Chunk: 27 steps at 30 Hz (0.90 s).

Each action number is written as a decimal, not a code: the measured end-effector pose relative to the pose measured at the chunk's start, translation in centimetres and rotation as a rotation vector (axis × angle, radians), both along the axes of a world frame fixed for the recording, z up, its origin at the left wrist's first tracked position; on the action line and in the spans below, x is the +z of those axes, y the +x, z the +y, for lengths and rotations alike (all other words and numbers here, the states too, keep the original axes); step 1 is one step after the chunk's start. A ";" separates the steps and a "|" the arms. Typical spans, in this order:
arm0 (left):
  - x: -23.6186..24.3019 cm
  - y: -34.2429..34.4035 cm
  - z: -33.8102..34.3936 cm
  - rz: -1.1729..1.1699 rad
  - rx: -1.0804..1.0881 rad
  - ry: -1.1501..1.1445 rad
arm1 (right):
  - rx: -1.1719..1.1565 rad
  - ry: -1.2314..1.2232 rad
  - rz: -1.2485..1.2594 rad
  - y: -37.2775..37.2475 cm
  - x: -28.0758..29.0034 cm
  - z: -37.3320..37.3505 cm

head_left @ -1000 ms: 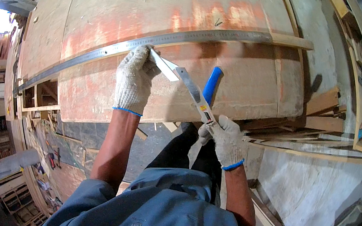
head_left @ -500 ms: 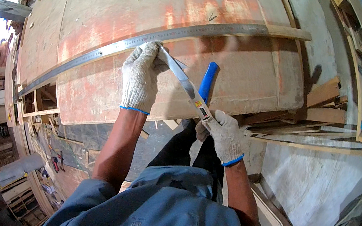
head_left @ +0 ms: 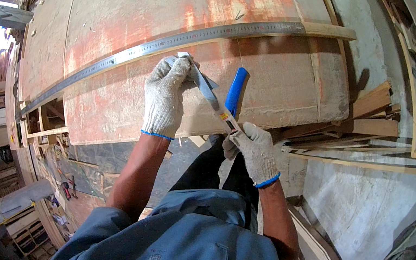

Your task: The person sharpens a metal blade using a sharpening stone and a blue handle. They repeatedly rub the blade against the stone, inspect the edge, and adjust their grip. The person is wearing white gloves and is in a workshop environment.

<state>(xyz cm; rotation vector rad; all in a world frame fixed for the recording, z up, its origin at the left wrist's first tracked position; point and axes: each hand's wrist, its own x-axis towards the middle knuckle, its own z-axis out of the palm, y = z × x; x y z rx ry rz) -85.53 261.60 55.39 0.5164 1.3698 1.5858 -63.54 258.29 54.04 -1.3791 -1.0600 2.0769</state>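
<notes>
My left hand (head_left: 164, 95), in a white knit glove with a blue cuff, pinches the far end of a flat silver metal tool (head_left: 205, 90) just above the workbench. My right hand (head_left: 256, 152), gloved alike, grips its near end, by a small yellow label. The tool slants between both hands; its exact kind is unclear. A blue handle-like object (head_left: 235, 90) lies on the bench, right of the tool. Beyond my left hand, a long steel ruler (head_left: 179, 40) lies along a wooden strip (head_left: 329, 31) across the bench.
The worn workbench top (head_left: 129, 9) has orange stains and scattered chips. Wood offcuts (head_left: 372, 116) are piled off its right end, with a pale wall beyond. Red-handled pliers (head_left: 66, 189) lie lower left, above a wooden rack (head_left: 31, 232).
My left hand has drawn slightly right and nearer, away from the ruler, still holding the tool's far end. The right hand keeps its grip, barely moved. The view has shifted slightly.
</notes>
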 end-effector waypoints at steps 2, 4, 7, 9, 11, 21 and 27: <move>-0.1 0.0 0.0 -0.034 0.000 0.014 | 0.022 0.017 0.012 0.2 -0.5 0.1; 0.0 -0.1 0.0 -0.075 0.004 0.021 | 0.026 0.025 0.001 0.2 -0.1 0.4; 0.3 0.1 0.1 -0.092 -0.005 0.017 | 0.046 0.077 -0.017 0.4 -0.4 0.5; 0.1 0.2 0.1 -0.125 0.007 0.006 | 0.047 0.083 -0.013 0.4 -0.5 0.6; 0.0 0.4 0.1 -0.134 0.021 0.000 | 0.030 0.048 0.007 0.5 -0.3 0.8; 1.0 0.9 -0.3 -0.189 -0.080 0.118 | 0.021 -0.001 0.042 1.4 -0.3 1.4; 3.5 1.0 0.0 -0.084 -0.073 0.167 | 0.005 -0.008 0.109 0.8 -0.2 2.2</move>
